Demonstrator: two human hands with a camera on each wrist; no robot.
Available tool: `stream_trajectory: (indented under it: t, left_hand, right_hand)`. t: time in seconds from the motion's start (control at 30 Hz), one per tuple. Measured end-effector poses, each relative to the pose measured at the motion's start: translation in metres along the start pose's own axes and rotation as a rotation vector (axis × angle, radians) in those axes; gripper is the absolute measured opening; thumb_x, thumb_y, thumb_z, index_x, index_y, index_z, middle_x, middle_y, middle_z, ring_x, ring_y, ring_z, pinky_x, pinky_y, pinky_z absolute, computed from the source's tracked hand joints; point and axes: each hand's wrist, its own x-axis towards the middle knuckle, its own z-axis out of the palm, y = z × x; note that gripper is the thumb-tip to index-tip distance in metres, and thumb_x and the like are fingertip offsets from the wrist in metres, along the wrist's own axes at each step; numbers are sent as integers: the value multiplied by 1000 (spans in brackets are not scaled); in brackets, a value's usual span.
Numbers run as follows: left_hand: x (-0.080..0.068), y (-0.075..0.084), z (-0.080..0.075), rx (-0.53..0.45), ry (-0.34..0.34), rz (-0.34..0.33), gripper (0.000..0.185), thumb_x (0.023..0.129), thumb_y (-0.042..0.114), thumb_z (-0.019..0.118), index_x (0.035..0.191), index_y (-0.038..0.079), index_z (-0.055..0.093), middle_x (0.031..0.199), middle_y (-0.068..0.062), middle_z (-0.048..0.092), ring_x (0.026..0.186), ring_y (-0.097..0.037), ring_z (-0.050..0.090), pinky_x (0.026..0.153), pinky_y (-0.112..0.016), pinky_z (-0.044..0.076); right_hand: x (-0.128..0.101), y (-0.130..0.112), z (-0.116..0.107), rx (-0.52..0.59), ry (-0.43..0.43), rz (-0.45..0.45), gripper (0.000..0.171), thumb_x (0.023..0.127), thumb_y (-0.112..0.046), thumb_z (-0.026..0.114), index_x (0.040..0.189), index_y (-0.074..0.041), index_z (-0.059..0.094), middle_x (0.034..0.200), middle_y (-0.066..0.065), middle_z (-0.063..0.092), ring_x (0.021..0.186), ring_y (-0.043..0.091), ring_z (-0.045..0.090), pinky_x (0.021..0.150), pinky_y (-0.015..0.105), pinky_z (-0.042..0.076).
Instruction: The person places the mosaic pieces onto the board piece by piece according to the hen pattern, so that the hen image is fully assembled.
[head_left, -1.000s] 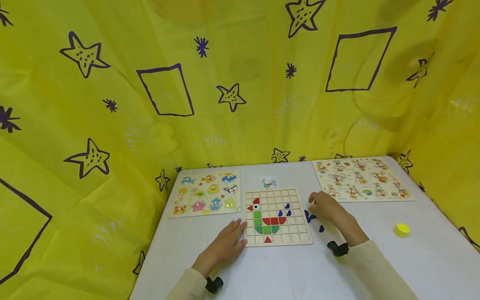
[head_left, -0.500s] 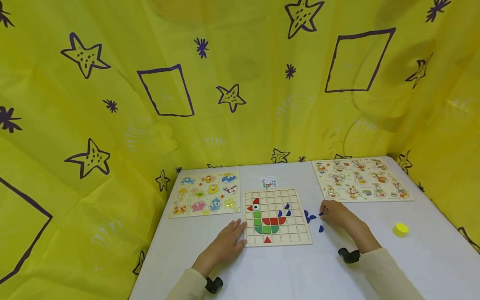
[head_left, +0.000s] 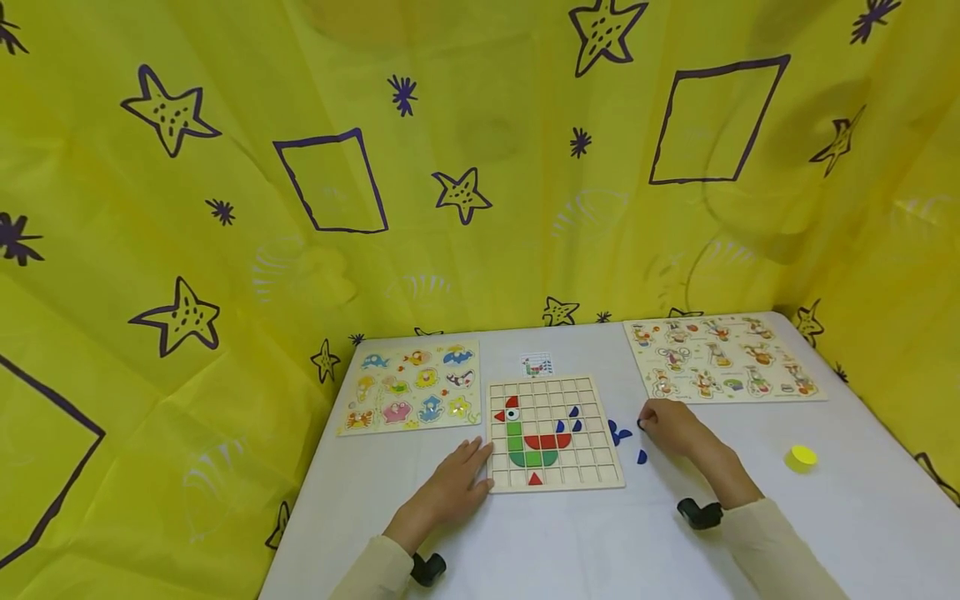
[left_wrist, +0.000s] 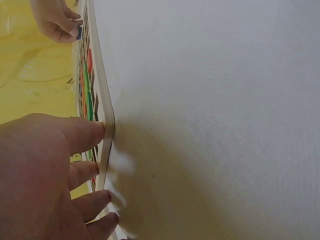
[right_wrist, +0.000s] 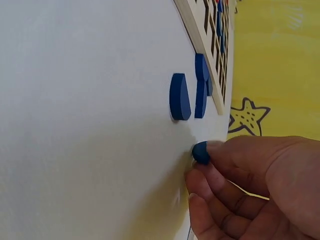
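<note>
A wooden grid board (head_left: 592, 477) lies at the middle of the table, with red, green and blue pieces set in its cells. My left hand (head_left: 450, 485) rests at the board's left edge, fingers spread; in the left wrist view, the thumb and fingertips (left_wrist: 95, 134) touch its side. My right hand (head_left: 675, 427), right of the board, pinches a blue piece (right_wrist: 201, 153) between thumb and fingers, close over the table. Nearby on the cloth lie a loose blue half-round piece (right_wrist: 180, 97) and a small cluster of blue pieces (head_left: 617, 433) by the board's right edge.
A small picture card (head_left: 537, 365) lies behind the board. An animal puzzle board (head_left: 408, 388) is at back left and another picture puzzle (head_left: 727, 358) at back right. A yellow round block (head_left: 801, 459) stands on the right. Yellow curtain (head_left: 480, 250) hangs behind the table.
My right hand has moved right and slightly down from beside the board's edge to a loose blue piece, which it now pinches. The left hand stays at the board.
</note>
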Motion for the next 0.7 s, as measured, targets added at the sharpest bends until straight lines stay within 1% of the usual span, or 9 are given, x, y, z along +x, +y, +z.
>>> stream_trajectory:
  t: [0.23,0.37,0.47,0.53,0.6,0.7]
  left_hand:
    - [1,0,1,15,2,7,64,107,34,58,164,14,39,172,-12,33,160,-36,27,128,-57,30]
    - [1,-1,1,17,3,12,64,107,34,58,164,14,39,172,-12,33,160,-37,27,128,-57,30]
    - [1,-2,2,10,4,18,64,106,34,58,164,14,39,172,-12,33,160,-37,27,127,-58,30]
    - [1,-3,2,7,4,20,64,106,34,58,164,14,39,172,-12,33,160,-37,27,127,-58,30]
    - [2,-3,2,7,4,22,64,106,34,58,164,14,39,172,-12,33,160,-38,27,127,-58,30]
    - [1,-4,2,10,6,23,64,106,34,58,164,14,39,172,-12,33,160,-37,28,127,-58,31]
  right_hand:
    - [2,-7,8,13,8,32,9,96,-3,66,103,3,65,88,13,68,81,26,61,76,46,56]
    - [5,-9,12,8,22,40,8,97,-4,69,99,2,64,86,11,67,78,24,59,73,42,54]
    - [7,-8,14,-7,34,63,11,98,-7,71,96,1,64,84,10,67,75,22,58,70,38,53]
    - [9,-7,13,-19,34,84,14,98,-10,72,96,2,64,85,11,68,75,22,58,69,38,53]
    - [9,-6,11,-22,21,104,17,99,-13,72,99,3,65,88,13,70,77,24,59,72,41,54]
    - [9,-6,5,-9,-26,115,21,98,-12,70,110,4,64,93,16,70,83,27,61,77,46,56]
